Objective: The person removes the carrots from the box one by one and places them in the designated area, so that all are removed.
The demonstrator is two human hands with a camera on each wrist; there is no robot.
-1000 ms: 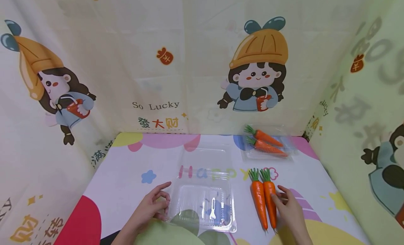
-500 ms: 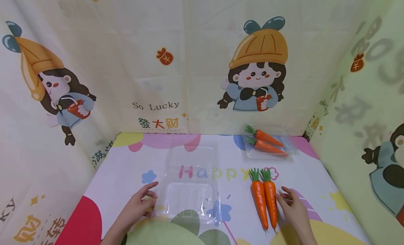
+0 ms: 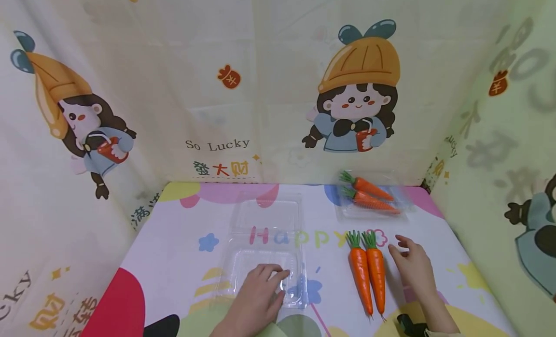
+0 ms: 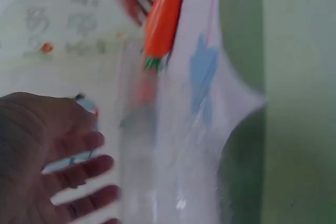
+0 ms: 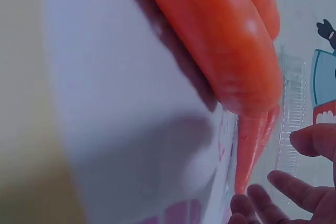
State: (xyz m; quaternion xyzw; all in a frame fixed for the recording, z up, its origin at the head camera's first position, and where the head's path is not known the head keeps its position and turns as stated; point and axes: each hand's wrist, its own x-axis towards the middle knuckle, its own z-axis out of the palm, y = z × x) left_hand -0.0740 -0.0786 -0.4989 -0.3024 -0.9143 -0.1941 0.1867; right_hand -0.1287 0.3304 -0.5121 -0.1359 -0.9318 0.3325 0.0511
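Note:
An open clear plastic clamshell box lies on the table, its lid folded back toward the wall. My left hand hovers over or rests on its lower tray; contact is unclear. In the left wrist view the fingers of that hand are spread, holding nothing, beside the blurred plastic. Two carrots with green tops, a left one and a right one, lie side by side right of the box. Just right of them is my right hand, fingers loosely bent and apart from the carrots.
At the back right stands another clear box with two carrots inside. A printed cloth hangs behind and along both sides of the table. Low at the left shows a black shape.
The open box has shifted left, then stayed. My left hand has left its left edge and moved right over the tray. My right hand has drawn away from the carrots, rightward and up.

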